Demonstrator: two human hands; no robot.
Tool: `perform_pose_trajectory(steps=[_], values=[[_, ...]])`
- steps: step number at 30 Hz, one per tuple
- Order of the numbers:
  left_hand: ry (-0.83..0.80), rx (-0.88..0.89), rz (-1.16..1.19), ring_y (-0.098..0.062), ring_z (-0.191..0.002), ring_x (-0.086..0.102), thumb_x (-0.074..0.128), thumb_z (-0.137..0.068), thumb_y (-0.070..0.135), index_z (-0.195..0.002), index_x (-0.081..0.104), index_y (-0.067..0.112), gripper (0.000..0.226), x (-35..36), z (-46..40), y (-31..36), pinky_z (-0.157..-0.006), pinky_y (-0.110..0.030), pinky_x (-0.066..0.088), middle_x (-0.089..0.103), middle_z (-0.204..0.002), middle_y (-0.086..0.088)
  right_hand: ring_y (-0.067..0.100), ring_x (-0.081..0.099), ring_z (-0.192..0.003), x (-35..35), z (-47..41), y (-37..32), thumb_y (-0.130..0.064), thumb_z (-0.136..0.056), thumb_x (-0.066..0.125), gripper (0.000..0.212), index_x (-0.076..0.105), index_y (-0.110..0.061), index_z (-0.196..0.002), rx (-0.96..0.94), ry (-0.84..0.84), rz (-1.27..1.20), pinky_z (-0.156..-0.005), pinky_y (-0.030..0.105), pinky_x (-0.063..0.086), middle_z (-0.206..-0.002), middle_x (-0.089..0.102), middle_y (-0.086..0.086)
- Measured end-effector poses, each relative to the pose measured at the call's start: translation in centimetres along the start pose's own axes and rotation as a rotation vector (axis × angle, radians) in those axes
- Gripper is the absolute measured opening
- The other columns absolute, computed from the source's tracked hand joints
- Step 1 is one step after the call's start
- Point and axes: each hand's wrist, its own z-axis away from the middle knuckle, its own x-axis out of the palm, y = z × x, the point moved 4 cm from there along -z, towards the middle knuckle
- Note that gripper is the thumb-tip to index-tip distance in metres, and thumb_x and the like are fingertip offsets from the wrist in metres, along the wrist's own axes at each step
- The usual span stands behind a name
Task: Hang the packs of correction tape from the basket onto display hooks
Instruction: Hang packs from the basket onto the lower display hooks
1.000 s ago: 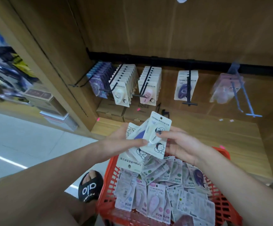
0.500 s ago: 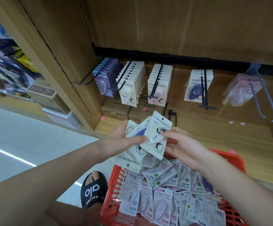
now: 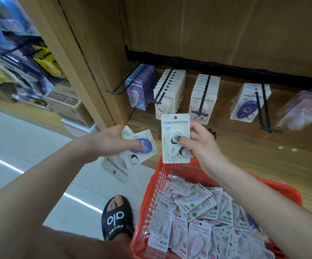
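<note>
The right hand [image 3: 200, 144] pinches one white pack [image 3: 175, 138] upright, just below the hooks [image 3: 157, 98]. The left hand [image 3: 112, 141] grips a fan of packs [image 3: 132, 152] over the floor, beside the basket [image 3: 157, 184]. Its hold looks loose, so I think one could slip out and fall.

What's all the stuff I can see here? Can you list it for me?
White pack: one, upright, in right hand.
Fanned packs: several, white and purple, in left hand.
Basket: one, red, lower right, full of loose packs.
Hooks: black, on a rail, each holding a row of packs.
Boxes: cardboard, on the floor, left.
Sandal: one, black, by the basket.
Left hand: holds the fan.
Right hand: pinches the white pack.
</note>
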Motion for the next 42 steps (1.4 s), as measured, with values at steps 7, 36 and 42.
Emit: perform_pose_trajectory(steps=[7,36,42], values=[[-0.014,-0.036,-0.083,-0.019,-0.086,0.073,0.082,-0.077,0.051,-0.106,0.057,0.023,0.047,-2.5,1.3,-1.3,-0.085,-0.038,0.06,0.074,-0.097,-0.002,0.019,0.077,-0.099,5.8,-3.2,-0.5,-0.006,-0.098,0.069,0.031,0.062,-0.017,-0.126,-0.079,0.075,-0.027,-0.082,0.039,0.062,-0.109,0.08,0.0],[-0.275,0.133,0.075,-0.03,-0.1,0.077,0.079,-0.09,0.036,-0.125,0.053,0.018,0.047,-1.1,0.8,1.7,-0.097,-0.055,0.059,0.081,-0.103,-0.006,0.029,0.072,-0.109,3.1,-2.7,2.9,-0.054,-0.1,0.058,0.056,0.056,-0.009,-0.134,0.365,0.133,-0.066,-0.09,0.043,0.055,-0.123,0.072,0.017],[-0.315,0.185,0.095,-0.029,-0.101,0.077,0.078,-0.092,0.03,-0.125,0.057,0.022,0.04,0.3,0.6,2.8,-0.093,-0.053,0.061,0.08,-0.107,-0.006,0.032,0.07,-0.119,4.2,1.7,0.7,-0.042,-0.105,0.054,0.039,0.064,-0.015,-0.132,0.359,-0.149,-0.404,-0.105,0.047,0.054,-0.13,0.072,0.014]])
